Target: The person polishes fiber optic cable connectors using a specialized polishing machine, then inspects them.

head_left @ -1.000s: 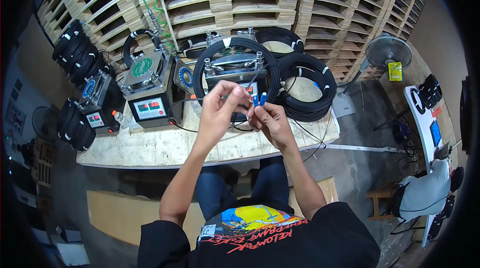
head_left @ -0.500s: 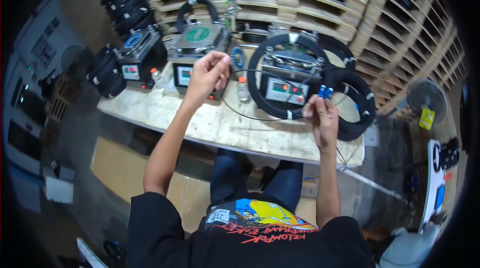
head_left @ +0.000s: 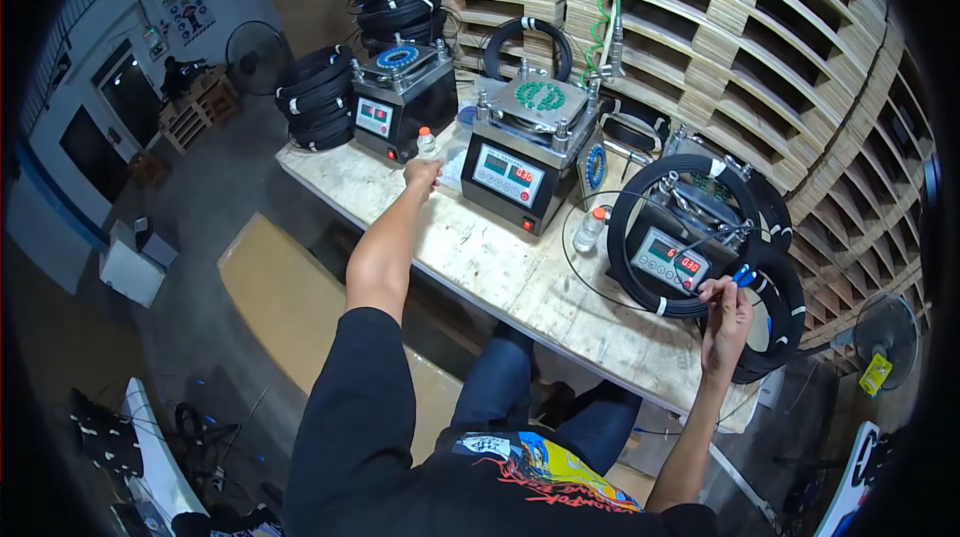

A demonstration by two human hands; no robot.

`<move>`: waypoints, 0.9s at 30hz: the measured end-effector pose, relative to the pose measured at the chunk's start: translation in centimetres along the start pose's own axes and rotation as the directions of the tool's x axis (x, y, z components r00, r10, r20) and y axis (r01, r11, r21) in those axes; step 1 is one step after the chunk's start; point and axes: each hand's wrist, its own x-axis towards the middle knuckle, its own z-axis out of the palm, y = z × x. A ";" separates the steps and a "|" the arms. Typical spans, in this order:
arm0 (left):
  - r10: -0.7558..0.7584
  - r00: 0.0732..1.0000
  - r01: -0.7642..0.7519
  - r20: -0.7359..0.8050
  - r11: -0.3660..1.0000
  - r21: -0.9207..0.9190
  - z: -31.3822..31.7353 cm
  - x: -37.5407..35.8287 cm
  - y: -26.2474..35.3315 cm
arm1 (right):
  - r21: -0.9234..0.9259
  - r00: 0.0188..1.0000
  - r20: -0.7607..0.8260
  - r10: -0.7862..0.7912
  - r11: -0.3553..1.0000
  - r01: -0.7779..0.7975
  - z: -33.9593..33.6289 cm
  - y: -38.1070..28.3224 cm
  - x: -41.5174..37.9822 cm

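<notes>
My right hand pinches two blue connectors on the ends of black cable. They are beside a large black cable coil, which leans upright around the front of the right-hand machine. My left hand is stretched far to the left, fingers curled, at the foot of a small clear bottle with an orange cap. Whatever those fingers may hold is hidden. A thin loop of black cable hangs left of the coil, around a second orange-capped bottle.
The middle machine has a green-dotted plate on top; the left machine carries a blue ring. Stacked black coils stand at the left. Wooden pallets rise behind the wooden workbench. A fan stands at the right.
The view has swung left. My left hand has gone from near the cable loop to the far-left bottle. My right hand keeps its pinch on the blue connectors.
</notes>
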 end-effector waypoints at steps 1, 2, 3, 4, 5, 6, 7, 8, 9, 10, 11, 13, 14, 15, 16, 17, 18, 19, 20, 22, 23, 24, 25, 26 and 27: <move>0.002 1.000 -0.002 0.009 1.000 -0.005 0.4 -0.1 -0.1 | -0.021 1.000 -0.017 0.004 1.000 -0.005 -0.1 -0.2 -0.1; -0.017 1.000 0.017 0.007 0.999 -0.034 0.7 -0.1 -0.1 | -0.030 1.000 -0.022 -0.003 1.000 0.002 -0.4 -0.3 -0.2; -0.035 0.999 0.035 0.007 0.997 -0.064 1.2 0.2 0.0 | -0.051 1.000 -0.024 0.003 0.999 -0.004 -0.8 -0.4 -0.1; -0.033 0.999 0.035 0.017 0.996 -0.086 1.6 0.5 0.1 | -0.073 1.000 -0.028 0.011 0.997 -0.013 -1.1 -0.5 -0.1; -0.029 0.999 0.030 0.017 0.997 -0.074 1.9 0.9 0.1 | -0.086 0.999 -0.037 0.006 0.996 -0.009 -1.3 -0.7 0.0; -0.024 0.999 0.026 0.027 0.998 -0.065 2.1 1.2 0.2 | -0.095 0.999 -0.054 0.003 0.995 -0.009 -1.4 -0.8 0.1; -0.019 0.999 0.020 0.034 0.998 -0.056 2.2 1.5 0.4 | -0.102 0.998 -0.070 0.001 0.995 -0.008 -1.4 -0.9 0.2; -0.011 0.999 0.013 0.042 0.999 -0.050 2.4 1.7 0.4 | -0.109 0.997 -0.071 0.000 0.994 -0.008 -1.5 -1.0 0.4; -0.010 0.999 0.012 0.048 0.999 -0.053 2.5 2.4 0.2 | -0.114 0.997 -0.073 -0.004 0.993 -0.005 -1.4 -1.0 0.6; -0.012 0.995 0.017 0.098 0.999 -0.049 2.6 2.9 -0.2 | -0.119 0.997 -0.072 0.002 0.993 -0.010 -1.3 -1.0 0.8; -0.012 0.989 0.018 0.149 0.999 -0.042 2.7 3.5 -0.4 | -0.122 0.997 -0.073 0.006 0.992 -0.015 -1.2 -1.0 0.9; -0.006 0.982 0.014 0.187 0.999 -0.042 2.8 4.0 -0.8 | -0.105 0.997 -0.077 0.017 0.994 -0.025 -0.9 -0.8 1.3; -0.033 0.983 0.040 0.181 0.999 -0.036 2.8 4.2 -1.0 | -0.090 0.997 -0.076 0.032 0.995 -0.039 -0.8 -0.8 1.5; -0.056 0.982 0.062 0.180 0.998 -0.028 2.9 4.5 -1.1 | -0.102 0.996 -0.075 0.041 0.994 -0.049 -0.6 -0.9 1.6; -0.010 0.990 0.016 0.139 0.999 -0.041 2.8 4.6 -1.2 | -0.116 0.997 -0.067 0.040 0.992 -0.047 -0.5 -0.9 1.9; 0.039 0.994 -0.034 0.106 0.998 -0.052 2.8 4.8 -1.5 | -0.133 0.997 -0.067 0.036 0.990 -0.044 -0.5 -0.9 2.0; 0.189 0.982 -0.188 0.015 0.979 -0.073 3.0 6.1 -2.1 | -0.123 0.998 -0.055 0.031 0.992 -0.038 -0.4 -1.0 2.2; 0.239 0.967 -0.245 -0.086 0.968 -0.054 3.5 6.5 -1.5 | -0.116 0.999 -0.047 0.027 0.993 -0.032 -0.3 -1.2 2.4; 0.310 0.938 -0.330 -0.154 0.935 -0.129 3.6 4.7 0.4 | -0.112 0.999 -0.031 0.038 0.993 -0.041 -0.4 -1.3 2.7; 0.528 0.822 -0.559 -0.213 0.820 -0.125 4.3 4.6 2.4 | -0.097 0.999 -0.012 0.035 0.995 -0.036 -0.6 -1.5 3.4; 0.618 0.755 -0.646 -0.220 0.759 -0.085 4.6 1.2 5.0 | -0.086 1.000 0.000 0.029 0.996 -0.029 -0.6 -1.6 3.8; 0.657 0.724 -0.685 -0.211 0.720 -0.112 5.1 -2.2 7.9 | -0.051 1.000 0.015 0.026 0.998 -0.025 -0.5 -1.9 4.1; 0.691 0.691 -0.721 -0.210 0.680 -0.135 5.6 -5.6 10.4 | -0.019 0.999 0.016 0.033 0.999 -0.033 -0.5 -2.1 4.4; 0.753 0.627 -0.779 -0.199 0.607 -0.159 6.3 -8.9 12.6 | -0.008 1.000 0.002 0.024 1.000 -0.024 -0.6 -2.1 4.7; 0.807 0.559 -0.828 -0.192 0.530 -0.184 7.2 -12.1 14.5 | 0.001 1.000 -0.011 0.017 1.000 -0.017 -0.7 -2.1 5.0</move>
